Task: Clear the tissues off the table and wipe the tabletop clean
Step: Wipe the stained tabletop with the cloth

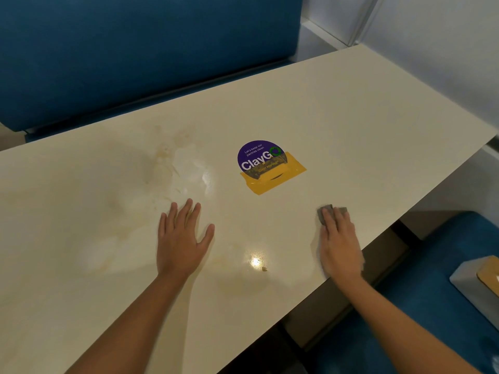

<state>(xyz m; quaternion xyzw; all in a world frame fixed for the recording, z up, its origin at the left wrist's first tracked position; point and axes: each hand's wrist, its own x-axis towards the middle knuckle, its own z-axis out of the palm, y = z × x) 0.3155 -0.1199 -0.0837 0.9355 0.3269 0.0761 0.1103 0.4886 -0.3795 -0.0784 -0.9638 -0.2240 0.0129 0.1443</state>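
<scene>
On the stained tabletop [351, 117], left grip [181, 238] lies spread; right grip [340, 244] presses grey cloth [325, 211].

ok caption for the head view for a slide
Right hand presses a grey cloth flat on the stained cream tabletop; left hand rests open to its left.

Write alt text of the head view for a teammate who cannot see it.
The right hand presses a small grey cloth onto the cream tabletop near its edge, while the left hand lies flat beside yellowish smears. A purple ClayGo sticker patched with yellow tape sits beyond the hands.
</scene>
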